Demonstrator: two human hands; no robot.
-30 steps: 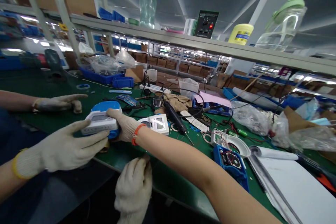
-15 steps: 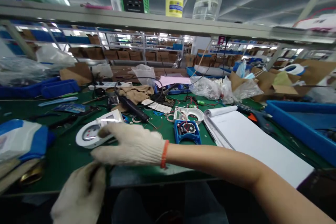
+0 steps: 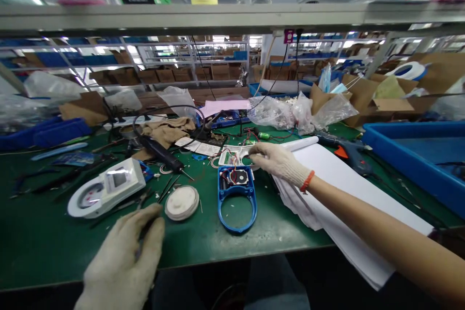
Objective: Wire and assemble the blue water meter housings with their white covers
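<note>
My left hand (image 3: 125, 254), in a white knit glove, is curled at the front left of the bench; what it holds, if anything, is hidden. Just beyond its fingertips lie thin dark tools (image 3: 167, 189) and a round whitish disc (image 3: 181, 202). My gloved right hand (image 3: 276, 161) has its fingers closed at the right end of a white plastic housing half (image 3: 229, 156). In front of that lies a blue plastic housing half (image 3: 238, 227) with a ring-shaped end, holding wires and a small black-and-white part (image 3: 240, 177). Left of them rests a white device with a screen (image 3: 116, 178).
A black soldering iron (image 3: 162, 154) lies behind the disc, tip towards me. White paper sheets (image 3: 337, 189) spread under my right forearm. A glue gun (image 3: 350, 154) and a blue bin (image 3: 410, 140) are on the right. A shelf beam (image 3: 218, 19) crosses above the bench.
My right hand has moved from beside the white device rightwards to the white housing half. The white device now sits uncovered, and the view has shifted.
</note>
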